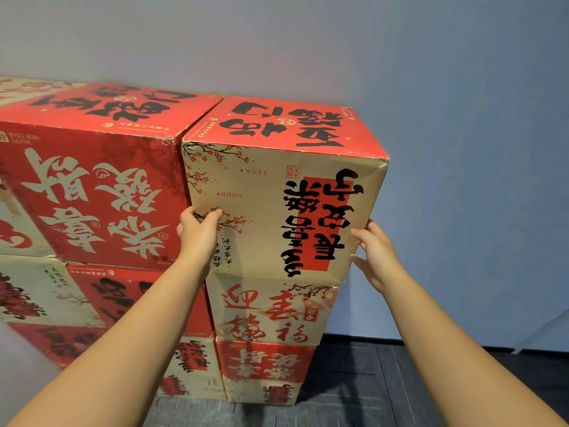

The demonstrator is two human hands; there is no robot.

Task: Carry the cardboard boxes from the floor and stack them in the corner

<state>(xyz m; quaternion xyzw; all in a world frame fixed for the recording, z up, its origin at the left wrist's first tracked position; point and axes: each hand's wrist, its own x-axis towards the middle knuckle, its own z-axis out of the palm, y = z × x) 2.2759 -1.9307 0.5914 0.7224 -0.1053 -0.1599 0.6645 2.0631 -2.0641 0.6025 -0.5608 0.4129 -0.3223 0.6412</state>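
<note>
top box (277, 192) sits at the head of the right-hand column of stacked boxes (271, 312), its print upside down, red face up, beige face toward the camera. left hand (198, 231) grips its near left edge, thumb curled onto the front. right hand (374, 252) lies flat on the right edge, fingers straight. neighbouring stack (92, 192) touches on the left; grey wall (462, 118) behind; dark floor (369, 380) below.

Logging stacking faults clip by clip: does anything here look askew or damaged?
The top beige-and-red cardboard box overhangs the cream box below on the right, its print upside down, corners scuffed. The left hand and right hand flank it.
</note>
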